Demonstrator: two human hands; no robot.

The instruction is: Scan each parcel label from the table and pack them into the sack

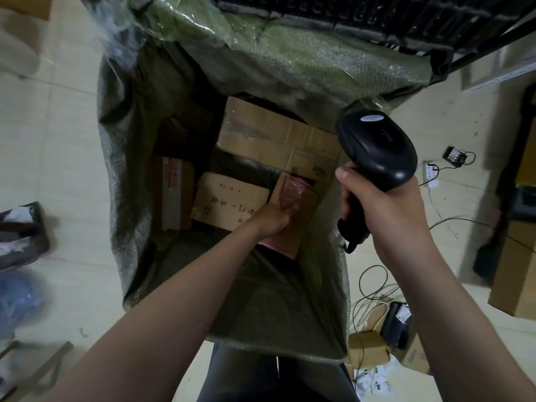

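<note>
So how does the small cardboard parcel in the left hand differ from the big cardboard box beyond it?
The small cardboard parcel is gripped by the left hand; the big brown cardboard box lies untouched. The parcel is far smaller and bears a pinkish patch; the box has none. Both are cardboard, inside the green woven sack.

The left grip point(274, 220) reaches down into the open green sack point(261, 300), holding a small brown parcel point(293, 198) among cardboard boxes point(278, 134). The right grip point(385, 210) clasps a black scanner point(377, 149) above the sack's right rim.
</note>
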